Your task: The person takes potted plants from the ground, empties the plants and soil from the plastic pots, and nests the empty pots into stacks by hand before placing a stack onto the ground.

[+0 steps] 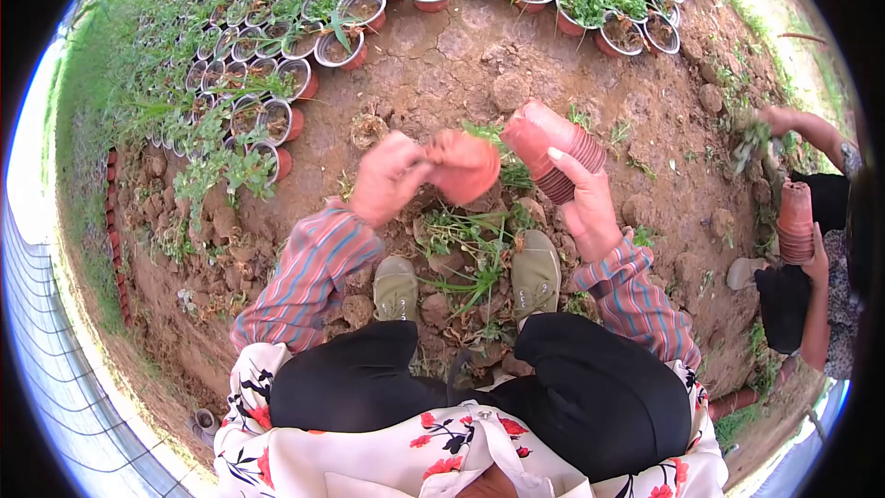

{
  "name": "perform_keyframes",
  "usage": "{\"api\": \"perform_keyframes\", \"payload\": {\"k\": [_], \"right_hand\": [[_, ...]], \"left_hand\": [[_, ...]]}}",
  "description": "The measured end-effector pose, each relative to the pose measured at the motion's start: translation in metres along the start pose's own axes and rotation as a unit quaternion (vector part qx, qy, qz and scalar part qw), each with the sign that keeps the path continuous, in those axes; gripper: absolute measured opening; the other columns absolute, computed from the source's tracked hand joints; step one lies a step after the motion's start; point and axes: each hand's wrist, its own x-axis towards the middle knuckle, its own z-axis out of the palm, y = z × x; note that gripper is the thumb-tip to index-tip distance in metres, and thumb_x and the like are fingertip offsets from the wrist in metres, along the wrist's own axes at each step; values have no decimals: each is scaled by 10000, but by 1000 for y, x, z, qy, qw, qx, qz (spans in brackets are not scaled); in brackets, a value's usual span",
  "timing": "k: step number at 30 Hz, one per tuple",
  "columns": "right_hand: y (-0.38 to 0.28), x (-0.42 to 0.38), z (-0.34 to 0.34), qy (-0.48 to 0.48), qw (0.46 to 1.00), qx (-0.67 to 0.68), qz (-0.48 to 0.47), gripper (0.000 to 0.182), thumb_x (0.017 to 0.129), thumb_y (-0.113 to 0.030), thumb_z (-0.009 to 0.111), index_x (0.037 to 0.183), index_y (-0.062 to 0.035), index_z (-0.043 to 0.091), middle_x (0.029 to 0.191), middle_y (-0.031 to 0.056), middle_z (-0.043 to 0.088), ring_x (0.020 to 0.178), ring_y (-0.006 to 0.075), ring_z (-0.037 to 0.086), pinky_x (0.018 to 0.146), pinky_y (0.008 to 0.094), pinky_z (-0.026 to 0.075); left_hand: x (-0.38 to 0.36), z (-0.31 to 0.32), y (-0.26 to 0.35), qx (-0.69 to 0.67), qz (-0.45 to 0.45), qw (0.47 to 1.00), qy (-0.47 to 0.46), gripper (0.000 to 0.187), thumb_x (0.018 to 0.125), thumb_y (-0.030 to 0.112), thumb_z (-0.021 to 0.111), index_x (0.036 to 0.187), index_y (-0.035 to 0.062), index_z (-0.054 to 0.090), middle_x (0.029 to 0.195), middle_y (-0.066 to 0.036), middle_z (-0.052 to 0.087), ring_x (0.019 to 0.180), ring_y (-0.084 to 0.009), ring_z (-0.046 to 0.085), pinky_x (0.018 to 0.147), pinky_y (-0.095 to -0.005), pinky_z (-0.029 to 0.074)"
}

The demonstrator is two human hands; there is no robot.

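Note:
My left hand (pixel 391 177) is closed on a single reddish-brown plant pot (pixel 466 171), tipped on its side and somewhat blurred. Close by on the right, my right hand (pixel 590 208) grips a stack of nested plant pots (pixel 553 148) of the same colour, the thumb lying along its side. The single pot and the stack are apart, with a narrow gap between them. Below both hands, pulled weeds (pixel 470 258) and clods of soil lie on the ground between my shoes (pixel 396 288).
Rows of potted plants (pixel 341 46) stand along the far side and left. At the right, a co-worker's hand (pixel 816 263) holds another pot stack (pixel 795 222); their other hand (pixel 779 120) holds a weedy clump (pixel 751 139). Loose clods (pixel 230 222) lie at left.

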Motion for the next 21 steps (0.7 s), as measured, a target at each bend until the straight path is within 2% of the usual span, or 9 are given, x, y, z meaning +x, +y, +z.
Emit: {"api": "perform_keyframes", "payload": {"k": [5,6,7,9,11,17,19,20,21], "right_hand": [[-5,0,1,-9,1000,6,2,487,812,-9,600,1279,14,466,1279,131,532,1155,239,548,990,367,449],[-4,-1,1,-30,999,14,5,497,819,-22,585,1296,19,452,1300,131,518,1183,235,526,1010,364,428],[-4,2,2,-54,998,21,7,507,826,-34,569,1312,25,437,1320,132,503,1211,232,504,1030,361,406],[-8,8,9,-67,997,34,-7,492,818,-17,584,1291,25,457,1281,130,533,1172,228,532,999,355,433],[0,-12,4,-53,997,50,5,477,810,0,598,1271,25,476,1241,128,563,1133,225,561,968,349,460],[11,-12,17,-66,985,115,113,451,822,-38,631,1247,-6,485,1216,93,563,1131,222,550,982,359,445],[12,-18,20,-70,986,110,104,467,826,-64,649,1256,-20,475,1215,85,559,1130,211,545,977,370,448],[13,-19,20,-80,978,142,132,483,827,-67,652,1269,-23,462,1225,87,552,1136,212,541,980,374,446],[13,-19,20,-90,968,172,159,499,829,-70,654,1281,-25,449,1236,89,545,1143,212,537,982,378,445]], "left_hand": [[23,-34,15,69,25,973,219,132,746,37,663,866,41,610,772,-68,561,721,-251,571,687,-365,455],[11,-19,-20,193,90,977,-1,138,746,38,659,875,42,611,778,-65,569,729,-251,577,677,-368,460],[5,-13,-41,305,149,915,-219,145,746,39,655,884,43,611,784,-62,577,738,-251,582,667,-371,465],[13,-19,-34,307,163,918,-190,141,748,64,657,881,51,611,791,-79,579,742,-263,584,665,-379,468],[18,-28,0,138,24,990,20,134,753,75,659,878,59,613,798,-87,569,763,-277,572,692,-376,459],[36,-15,31,63,73,994,-44,88,790,50,661,863,39,613,876,-89,543,844,-225,543,746,-322,442],[36,-6,30,-42,78,995,41,129,811,58,660,927,48,607,962,-72,527,900,-188,529,801,-324,441],[29,5,15,-254,-28,966,20,394,800,185,721,1126,64,535,1106,-60,506,1033,-181,506,916,-340,411],[28,9,21,-255,-28,966,23,394,800,185,721,1126,64,535,1106,-60,506,1033,-181,506,916,-340,411]]}}
